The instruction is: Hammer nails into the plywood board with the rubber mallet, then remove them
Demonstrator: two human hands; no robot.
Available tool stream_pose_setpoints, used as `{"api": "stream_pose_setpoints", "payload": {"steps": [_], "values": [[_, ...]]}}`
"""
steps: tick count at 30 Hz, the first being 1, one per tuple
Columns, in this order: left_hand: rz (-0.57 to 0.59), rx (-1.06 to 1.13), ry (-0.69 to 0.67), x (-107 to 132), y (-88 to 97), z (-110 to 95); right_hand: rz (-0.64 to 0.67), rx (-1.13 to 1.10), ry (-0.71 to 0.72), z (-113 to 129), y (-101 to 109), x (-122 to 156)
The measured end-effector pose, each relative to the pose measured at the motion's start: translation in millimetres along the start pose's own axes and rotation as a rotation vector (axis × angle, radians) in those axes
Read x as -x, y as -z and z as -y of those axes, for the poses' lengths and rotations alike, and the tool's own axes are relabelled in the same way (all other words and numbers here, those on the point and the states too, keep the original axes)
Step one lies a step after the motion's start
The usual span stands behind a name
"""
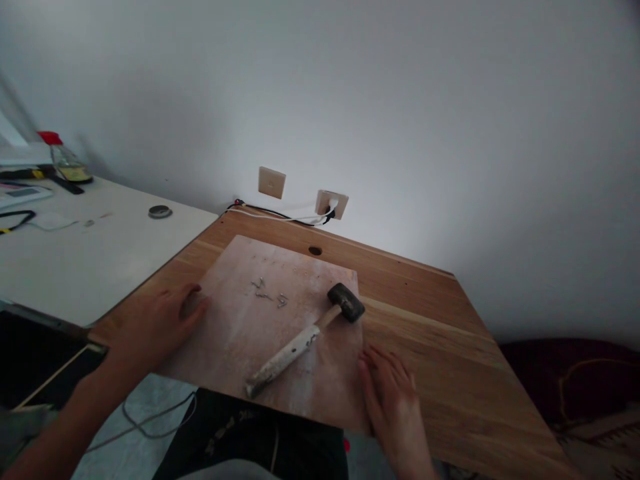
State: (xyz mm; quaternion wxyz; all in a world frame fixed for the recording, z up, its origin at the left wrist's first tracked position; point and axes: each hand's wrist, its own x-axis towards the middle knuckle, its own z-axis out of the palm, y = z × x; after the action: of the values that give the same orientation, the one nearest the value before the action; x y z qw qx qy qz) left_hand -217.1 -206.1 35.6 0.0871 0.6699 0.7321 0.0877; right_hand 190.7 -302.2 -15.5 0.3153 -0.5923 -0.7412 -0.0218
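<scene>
A square plywood board (235, 333) lies on a wooden table (440, 347). My left hand (160, 320) rests on the board's left edge, fingers stretched out and holding nothing. My right hand (393, 400) lies flat at the board's right front corner, fingers spread, also holding nothing. A black-headed mallet (305, 337) with a pale worn wooden handle lies diagonally on the board between my hands, head toward the far right. Several small metal nails (270, 292) lie scattered on the board behind the mallet.
A white desk (90, 253) adjoins the table on the left, with a red-capped bottle (67, 160), a round lid (160, 212) and cables. Wall sockets (331, 203) with plugged cords sit behind the table. A cable hole (315, 251) is near the board's far edge.
</scene>
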Motion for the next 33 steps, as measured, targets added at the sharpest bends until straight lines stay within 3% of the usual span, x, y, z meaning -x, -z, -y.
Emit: {"api": "stream_pose_setpoints", "payload": {"steps": [5,10,14,19,22,26,29,33], "values": [[0.162,0.328,-0.136,13,-16.4,-32,-0.078,0.205,-0.118,-50,38,19],[0.117,0.334,-0.278,4,-25.9,-58,-0.103,0.173,-0.334,-53,59,26],[0.031,0.276,-0.510,-11,-27.9,-89,0.016,0.014,-0.542,-34,58,19],[0.097,0.106,-0.836,-34,-38.1,-137,0.273,0.003,-0.649,-28,50,-4],[0.139,0.047,-0.898,-47,-46.4,-156,0.289,-0.011,-0.675,-31,44,-18],[0.231,0.086,-0.930,-58,-52.0,-164,0.252,-0.080,-0.731,-37,40,-27],[0.239,0.139,-0.934,-63,-52.5,-163,0.194,-0.250,-0.835,-46,44,-25],[0.221,0.271,-0.923,-71,-51.3,-171,0.189,-0.846,-1.044,-61,62,-16]]}}
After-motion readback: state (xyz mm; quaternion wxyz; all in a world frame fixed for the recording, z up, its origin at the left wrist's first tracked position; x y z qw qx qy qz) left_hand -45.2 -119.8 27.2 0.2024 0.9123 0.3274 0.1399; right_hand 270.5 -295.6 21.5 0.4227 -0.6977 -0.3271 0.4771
